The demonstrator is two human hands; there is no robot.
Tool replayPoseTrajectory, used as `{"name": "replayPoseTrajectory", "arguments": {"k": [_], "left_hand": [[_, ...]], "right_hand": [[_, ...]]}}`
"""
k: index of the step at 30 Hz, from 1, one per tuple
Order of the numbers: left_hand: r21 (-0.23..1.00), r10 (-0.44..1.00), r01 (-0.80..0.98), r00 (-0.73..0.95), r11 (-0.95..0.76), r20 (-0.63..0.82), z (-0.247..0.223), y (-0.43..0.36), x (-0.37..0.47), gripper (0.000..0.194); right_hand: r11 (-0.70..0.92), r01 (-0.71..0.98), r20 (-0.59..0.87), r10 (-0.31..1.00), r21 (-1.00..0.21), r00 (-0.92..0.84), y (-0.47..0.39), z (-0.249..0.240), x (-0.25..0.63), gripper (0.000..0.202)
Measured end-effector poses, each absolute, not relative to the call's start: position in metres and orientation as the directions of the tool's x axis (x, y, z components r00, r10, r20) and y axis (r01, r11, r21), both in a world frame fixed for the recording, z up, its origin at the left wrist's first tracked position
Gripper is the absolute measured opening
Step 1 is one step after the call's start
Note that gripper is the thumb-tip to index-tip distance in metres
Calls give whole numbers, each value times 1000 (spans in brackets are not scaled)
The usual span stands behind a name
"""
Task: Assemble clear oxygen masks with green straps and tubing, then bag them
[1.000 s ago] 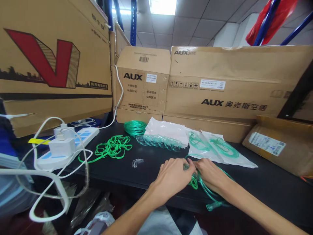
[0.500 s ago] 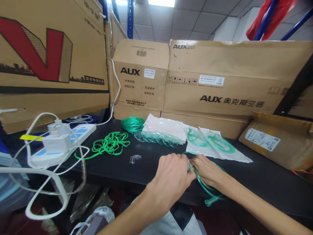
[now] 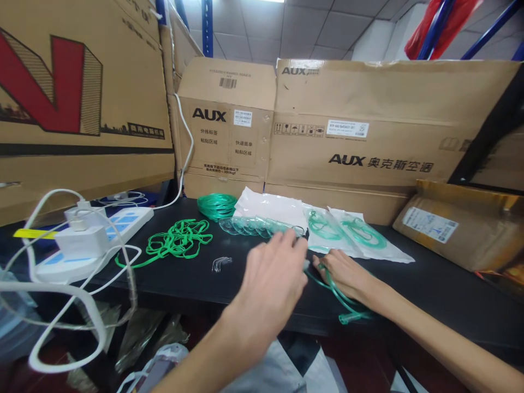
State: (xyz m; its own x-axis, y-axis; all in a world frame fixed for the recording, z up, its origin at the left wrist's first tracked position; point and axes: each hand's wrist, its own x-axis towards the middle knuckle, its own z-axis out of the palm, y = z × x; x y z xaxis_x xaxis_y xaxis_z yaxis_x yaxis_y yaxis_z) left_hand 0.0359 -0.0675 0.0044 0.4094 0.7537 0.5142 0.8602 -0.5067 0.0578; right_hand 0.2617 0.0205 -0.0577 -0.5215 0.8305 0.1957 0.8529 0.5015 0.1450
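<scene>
My left hand is over the black table's front part, its fingers bent and blurred; what they hold, if anything, is hidden. To its right, my right hand is closed on a looped green tube, whose connector end hangs near the table's front edge. A row of clear green masks lies just beyond my left fingertips, against a white bag. Behind my right hand are bagged green tubes. Tangled green elastic cord and thin metal strips lie to the left.
A coil of green tubing sits at the back. On the left are a white power strip and looping cables. Cardboard boxes wall the back, and a wrapped parcel stands at the right.
My left hand has moved away from my right hand, up and left toward the masks. My right hand stays with the tube. The view has shifted slightly.
</scene>
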Motion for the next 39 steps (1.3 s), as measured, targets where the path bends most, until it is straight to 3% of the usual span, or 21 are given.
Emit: {"name": "replayPoseTrajectory", "arguments": {"k": [4,11,15,20,22,25,28,32,36,39], "left_hand": [[196,806,908,210,-371,553,23,-64,9,10],[403,915,839,246,-366,319,-2,-23,6,41],[364,912,861,236,-356,335,-7,-17,4,45],[286,748,803,272,-523,605,3,-27,13,30],[275,681,731,337,-625,651,5,-33,21,27],[289,651,647,430,-706,626,4,-41,32,25],[331,689,635,469,-698,553,0,-46,38,28],[364,740,665,452,-652,499,0,-49,38,33],[337,753,692,468,-638,463,-1,-50,40,34],[279,745,714,497,-642,444,-14,-50,47,34]], "right_hand": [[468,872,208,847,144,-488,25,-57,265,45],[504,850,199,827,155,-526,29,-38,259,37],[532,834,191,812,146,-551,41,-20,261,21],[605,788,173,769,111,-615,47,-3,275,53],[607,790,200,767,84,-610,39,3,284,55],[556,831,296,798,-26,-525,10,4,299,37],[531,836,174,844,-136,-508,-29,-12,314,37],[476,864,224,871,-162,-438,-73,-42,321,49],[555,808,202,830,-198,-520,-92,-42,313,23],[619,763,264,780,-186,-568,-95,-36,309,20]]}}
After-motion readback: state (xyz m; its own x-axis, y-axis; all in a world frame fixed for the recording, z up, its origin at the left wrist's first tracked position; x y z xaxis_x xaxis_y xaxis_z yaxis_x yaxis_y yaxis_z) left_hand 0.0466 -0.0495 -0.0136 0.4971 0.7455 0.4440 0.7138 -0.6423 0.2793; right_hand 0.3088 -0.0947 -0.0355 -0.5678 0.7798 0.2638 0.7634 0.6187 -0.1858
